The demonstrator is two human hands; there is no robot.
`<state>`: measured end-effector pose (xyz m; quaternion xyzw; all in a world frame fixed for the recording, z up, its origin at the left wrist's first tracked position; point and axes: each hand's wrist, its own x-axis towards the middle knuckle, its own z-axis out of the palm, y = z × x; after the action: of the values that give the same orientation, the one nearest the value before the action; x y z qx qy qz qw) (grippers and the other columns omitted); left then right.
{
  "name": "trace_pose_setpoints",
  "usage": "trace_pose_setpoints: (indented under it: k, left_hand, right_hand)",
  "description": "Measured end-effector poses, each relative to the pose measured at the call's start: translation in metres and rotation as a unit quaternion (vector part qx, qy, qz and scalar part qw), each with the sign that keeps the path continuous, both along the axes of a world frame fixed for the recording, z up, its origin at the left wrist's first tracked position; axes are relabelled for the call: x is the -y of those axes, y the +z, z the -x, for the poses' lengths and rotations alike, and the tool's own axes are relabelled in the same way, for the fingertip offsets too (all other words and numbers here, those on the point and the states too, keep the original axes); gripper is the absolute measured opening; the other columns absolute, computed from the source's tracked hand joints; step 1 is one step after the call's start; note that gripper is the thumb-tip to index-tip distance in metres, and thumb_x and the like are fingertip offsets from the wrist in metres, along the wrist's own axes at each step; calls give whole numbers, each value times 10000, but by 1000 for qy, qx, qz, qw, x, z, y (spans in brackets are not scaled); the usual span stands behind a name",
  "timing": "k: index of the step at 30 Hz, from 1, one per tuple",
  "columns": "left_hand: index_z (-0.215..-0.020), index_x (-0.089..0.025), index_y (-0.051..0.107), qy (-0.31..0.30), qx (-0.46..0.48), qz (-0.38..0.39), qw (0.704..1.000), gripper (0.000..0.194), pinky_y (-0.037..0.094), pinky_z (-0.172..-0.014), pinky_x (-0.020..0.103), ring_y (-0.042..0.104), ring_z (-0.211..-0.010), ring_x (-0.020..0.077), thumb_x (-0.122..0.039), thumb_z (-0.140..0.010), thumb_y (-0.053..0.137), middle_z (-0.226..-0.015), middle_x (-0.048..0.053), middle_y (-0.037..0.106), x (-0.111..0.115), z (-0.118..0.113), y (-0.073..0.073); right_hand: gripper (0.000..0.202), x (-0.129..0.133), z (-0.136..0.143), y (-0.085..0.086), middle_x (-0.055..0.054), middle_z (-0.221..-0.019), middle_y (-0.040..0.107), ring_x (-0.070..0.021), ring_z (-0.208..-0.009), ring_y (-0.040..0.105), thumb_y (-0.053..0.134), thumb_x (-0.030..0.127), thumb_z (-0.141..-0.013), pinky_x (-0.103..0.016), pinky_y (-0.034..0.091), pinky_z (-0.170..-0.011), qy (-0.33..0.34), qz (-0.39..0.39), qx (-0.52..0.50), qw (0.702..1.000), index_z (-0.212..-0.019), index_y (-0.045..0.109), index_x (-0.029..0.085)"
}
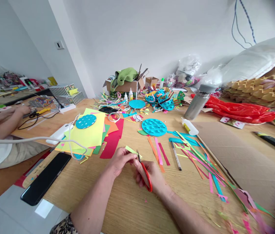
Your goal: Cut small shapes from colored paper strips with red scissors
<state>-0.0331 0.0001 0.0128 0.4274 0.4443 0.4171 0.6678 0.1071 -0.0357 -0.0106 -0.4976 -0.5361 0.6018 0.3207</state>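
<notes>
My left hand (122,160) pinches a small light-green strip of paper (130,149) near the middle of the table. Around the red handles of a pair of scissors (147,180) my right hand (152,175) is closed. The scissor blades point up and meet the right end of the strip; whether they are parted is hard to tell. Just beyond my hands lie orange, pink and red paper strips (160,152). A blue paper oval with raised scales (154,127) sits behind them.
Coloured paper sheets (90,135), a dotted blue oval (86,121) and a phone (46,178) lie to the left. A pen (176,157), glue bottle (190,126), steel flask (197,102) and cardboard (240,152) are rightward. Another person's arms (4,123) rest at far left.
</notes>
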Motion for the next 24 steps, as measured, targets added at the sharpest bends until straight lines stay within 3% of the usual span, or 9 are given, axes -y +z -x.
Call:
trace_pose_setpoints:
  k: [12,24]
  left_hand:
    - [-626,-120,640,-41,-41,-1,998,132,379,-577,238,499,-576,106,-239,-622,696,-596,17,591,-12,-8,6]
    - [-631,-122,618,-28,25,-15,999,157,361,-578,237,479,-567,97,-244,-621,716,-586,2,561,-8,-8,0]
  right_hand:
    - [556,-8,-9,2,-7,-488,565,-95,-365,519,524,692,-749,-174,335,-340,4,1,-11,1000,-609,510,155]
    - [566,-9,-18,11,-3,-517,544,-88,-407,509,529,709,-734,-185,356,-394,44,-35,-15,998,-623,499,155]
